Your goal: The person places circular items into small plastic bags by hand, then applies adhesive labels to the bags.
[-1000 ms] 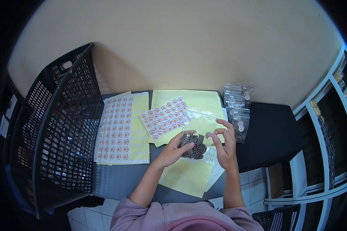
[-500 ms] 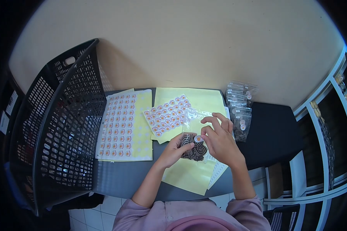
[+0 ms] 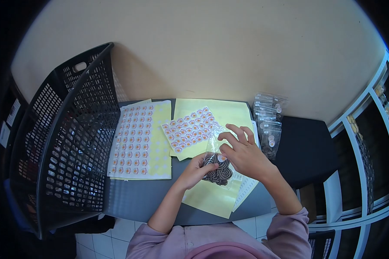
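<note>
My left hand (image 3: 194, 172) grips a clear plastic bag (image 3: 220, 176) at its left side, thumb on the front. Dark, ring-like coiled pieces fill the lower part of the bag; its upper part is see-through. On the bag's front lies a small round white sticker (image 3: 221, 158) with an orange centre. Over its right edge, my right hand (image 3: 246, 156) touches or hovers at the sticker with a bent finger, the other fingers raised and apart. Behind the bag is a partly used sheet of the same round stickers (image 3: 188, 129).
A large black plastic basket (image 3: 75, 142) stands on the left. Beside it lies a bigger sticker sheet (image 3: 132, 142). Yellow backing paper (image 3: 212, 203) lies under the bag. Several filled, stickered bags (image 3: 270, 140) overlap at the right, near a black surface (image 3: 307, 146) and white shelving (image 3: 363, 159).
The sticker pinched in my right hand now lies on the bag's front. My right fingers have loosened and spread, and the right forearm has swung outward. My left hand keeps its grip.
</note>
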Motion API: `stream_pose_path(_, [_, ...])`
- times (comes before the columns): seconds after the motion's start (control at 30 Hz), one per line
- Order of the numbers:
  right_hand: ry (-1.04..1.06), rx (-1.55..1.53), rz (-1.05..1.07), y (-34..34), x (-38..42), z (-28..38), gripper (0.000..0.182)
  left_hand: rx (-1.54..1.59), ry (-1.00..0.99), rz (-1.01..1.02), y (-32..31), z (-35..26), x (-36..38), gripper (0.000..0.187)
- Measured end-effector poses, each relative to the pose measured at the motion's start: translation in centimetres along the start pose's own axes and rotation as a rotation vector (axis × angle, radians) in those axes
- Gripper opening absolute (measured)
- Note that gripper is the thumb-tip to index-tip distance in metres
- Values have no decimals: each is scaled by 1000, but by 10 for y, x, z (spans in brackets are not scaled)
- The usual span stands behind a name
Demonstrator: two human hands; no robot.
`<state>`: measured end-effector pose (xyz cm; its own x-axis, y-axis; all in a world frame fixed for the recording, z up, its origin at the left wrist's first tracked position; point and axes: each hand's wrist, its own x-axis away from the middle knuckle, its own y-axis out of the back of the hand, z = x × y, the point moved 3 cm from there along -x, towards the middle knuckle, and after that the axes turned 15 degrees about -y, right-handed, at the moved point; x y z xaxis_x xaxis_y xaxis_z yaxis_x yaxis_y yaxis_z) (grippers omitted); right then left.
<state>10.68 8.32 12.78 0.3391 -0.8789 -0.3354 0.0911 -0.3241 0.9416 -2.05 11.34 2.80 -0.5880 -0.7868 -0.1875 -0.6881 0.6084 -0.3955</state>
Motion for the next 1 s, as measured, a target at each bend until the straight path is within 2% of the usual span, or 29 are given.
stream_pose_path(0.17, [-12, 37, -21, -1, 2, 2, 12, -37, -33, -27, 1, 3, 2, 27])
stream_pose_path(0.27, [-71, -58, -40, -2, 5, 2, 17, -30, -66, -33, -1, 3, 2, 29])
stream_pose_path(0.37, [-110, -71, -65, -5, 10, -1, 26, 16, -104, -42, -4, 3, 2, 30])
stream_pose_path(0.43, [-240, -197, -117, -6, 13, -5, 35, 70, -124, -72, -5, 5, 1, 30])
stream_pose_path(0.47, [-298, -225, -167, -7, 17, -8, 54, 69, -124, -72, -7, 6, 1, 30])
stream_pose_path(0.5, [-296, -225, -168, -12, 20, -4, 54, 54, -156, -89, -9, 5, 0, 31])
stream_pose_path(0.57, [-671, -823, -378, -28, 31, -8, 70, 41, -190, -108, -13, 5, -1, 32])
stream_pose_path(0.6, [-716, -963, -308, -44, 36, -12, 79, 47, -227, -93, -16, 3, -1, 32])
stream_pose_path(0.63, [-718, -964, -304, -50, 40, -13, 79, 51, -262, -79, -19, 3, 0, 32])
stream_pose_path(0.7, [-751, -1560, -206, -62, 45, -13, 79, -13, -290, -64, -22, 5, -3, 30])
stream_pose_path(0.77, [-773, -1512, -258, -58, 50, -13, 79, -77, -317, -43, -26, 4, -5, 29])
stream_pose_path(0.83, [-786, -1492, -248, -56, 56, -16, 80, -299, -298, -124, -28, 3, -7, 25])
stream_pose_path(0.9, [-774, -1461, -259, -54, 62, -19, 79, -217, -283, -159, -32, 11, -11, 22])
stream_pose_path(0.97, [-766, -1427, -277, -52, 69, -21, 79, -225, -391, -248, -38, 13, -13, 19])
stream_pose_path(1.0, [-757, -1417, -291, -51, 72, -22, 79, -208, -339, -282, -42, 16, -14, 17])
